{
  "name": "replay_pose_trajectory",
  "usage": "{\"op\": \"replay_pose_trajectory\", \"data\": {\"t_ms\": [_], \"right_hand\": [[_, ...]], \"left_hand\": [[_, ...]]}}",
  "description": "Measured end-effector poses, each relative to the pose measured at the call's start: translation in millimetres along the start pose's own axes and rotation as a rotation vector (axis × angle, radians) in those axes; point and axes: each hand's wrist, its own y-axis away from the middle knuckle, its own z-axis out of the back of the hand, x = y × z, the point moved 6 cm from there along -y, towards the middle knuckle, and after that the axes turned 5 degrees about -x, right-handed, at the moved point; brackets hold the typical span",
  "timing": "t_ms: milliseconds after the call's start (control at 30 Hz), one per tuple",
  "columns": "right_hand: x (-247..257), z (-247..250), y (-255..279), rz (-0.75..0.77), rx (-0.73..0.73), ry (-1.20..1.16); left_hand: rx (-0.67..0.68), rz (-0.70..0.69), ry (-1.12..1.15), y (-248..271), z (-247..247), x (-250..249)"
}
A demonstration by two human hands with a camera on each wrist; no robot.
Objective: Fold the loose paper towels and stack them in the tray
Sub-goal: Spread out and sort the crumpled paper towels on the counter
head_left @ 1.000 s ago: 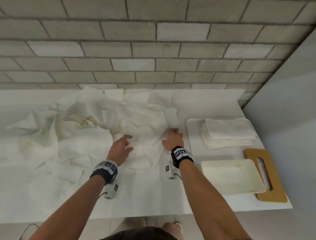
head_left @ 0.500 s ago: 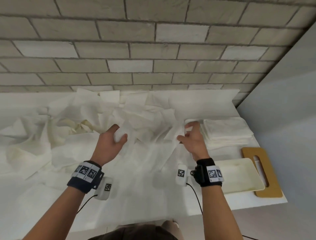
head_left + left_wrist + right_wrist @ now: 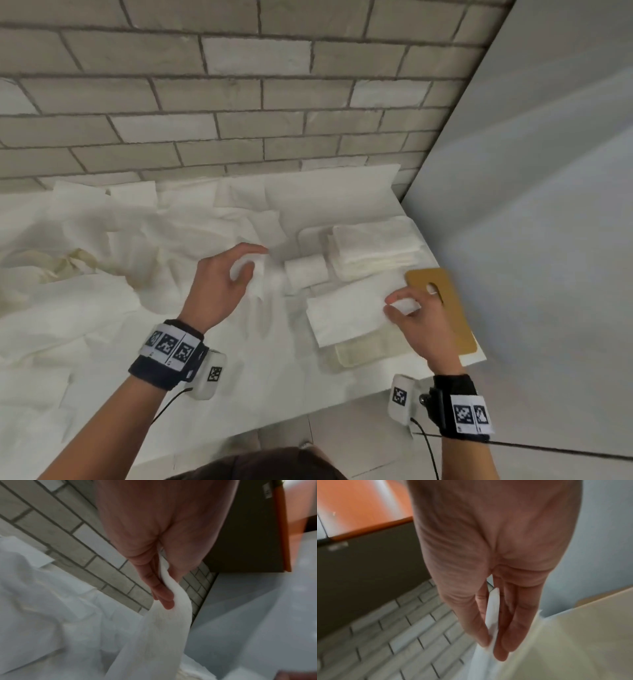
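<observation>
A white counter [image 3: 281,370] runs along a grey brick wall [image 3: 239,102], its left side heaped with loose paper towels [image 3: 102,267]. At the right end, a stack of folded towels [image 3: 373,250] sits on a white tray [image 3: 308,236] near the wall; closer to the person lies a second, shallow tray [image 3: 363,353], with a tan cutting board [image 3: 442,305] beside it. One paper towel [image 3: 346,308] hangs raised between both hands, its right part spread above the shallow tray. The left hand [image 3: 219,284] pinches one end between thumb and curled fingers, the sheet trailing down from them in the left wrist view. The right hand [image 3: 418,322] pinches the other end between thumb and fingers.
</observation>
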Motion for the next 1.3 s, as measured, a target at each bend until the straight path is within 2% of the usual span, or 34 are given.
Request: {"op": "replay_pose_trajectory", "data": {"t_ms": [133, 233, 333, 400, 467, 533, 567, 633, 700, 733, 800, 900, 967, 1067, 1200, 1267, 1300], "right_hand": [[-59, -5, 5, 0.104, 0.051, 0.355], [-73, -9, 4, 0.173, 0.025, 0.672], [-78, -11, -2, 0.168, 0.156, 0.785], [-74, 1, -6, 0.158, 0.194, 0.745], [-54, 32, -8, 0.126, 0.068, 0.457], [-23, 63, -3, 0.005, -0.056, -0.150], [-11, 67, -3, -0.064, -0.014, -0.460], [2, 57, 1, -0.193, 0.186, -0.849], [-1, 44, 3, -0.272, 0.295, -1.063], [-6, 42, 3, -0.280, 0.269, -1.069], [-26, 43, 0, -0.227, 0.132, -0.892], [-39, 34, -8, -0.070, 0.023, -0.433], [-45, 16, -15, 0.015, 0.044, -0.126], [-50, -12, -20, 0.057, 0.133, 0.168], [-49, -30, -23, 0.077, 0.221, 0.395], [-43, -25, -22, 0.078, 0.191, 0.473], [-36, -20, -20, 0.083, 0.119, 0.514]], "left_hand": [[0.051, -0.020, 0.006, 1, -30, -55], [0.085, -0.081, 0.099, 5, -53, -108], [0.111, -0.085, 0.240, 10, -78, -151], [0.130, -0.065, 0.355, 14, -91, -172], [0.133, -0.043, 0.472, 18, -99, -186], [0.123, -0.013, 0.550, 22, -105, -186], [0.118, 0.001, 0.559, 24, -109, -183], [0.112, 0.030, 0.542, 29, -118, -173], [0.108, 0.061, 0.509, 35, -128, -157], [0.115, 0.078, 0.474, 39, -132, -148], [0.135, 0.097, 0.374, 48, -140, -130], [0.134, 0.127, 0.257, 63, -144, -90], [0.075, 0.161, 0.145, 67, -134, -50], [-0.030, 0.243, -0.061, 74, -97, 26], [-0.095, 0.381, -0.305, 80, -33, 116], [-0.119, 0.410, -0.410, 78, 1, 144], [-0.128, 0.379, -0.464, 76, 17, 153]]}}
